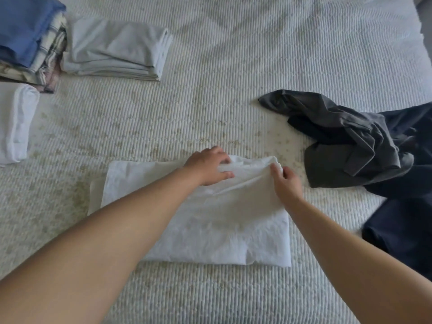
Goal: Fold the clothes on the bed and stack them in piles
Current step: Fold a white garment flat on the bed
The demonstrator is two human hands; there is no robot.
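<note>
A white garment (pixel 210 230) lies partly folded on the bed in front of me. My left hand (pixel 208 166) grips its far edge, fingers curled into the cloth. My right hand (pixel 286 183) pinches the raised far right corner of the same garment. A crumpled dark grey garment (pixel 346 136) lies unfolded at the right, touching a navy garment (pixel 406 206). At the far left stand folded piles: a blue and plaid stack (pixel 30 40), a pale grey stack (pixel 117 47) and a folded white piece (pixel 16 120).
The bed (pixel 233 101) has a white ribbed cover with beige specks. Bare cover stretches across the middle and the far side. Its right edge shows at the top right corner.
</note>
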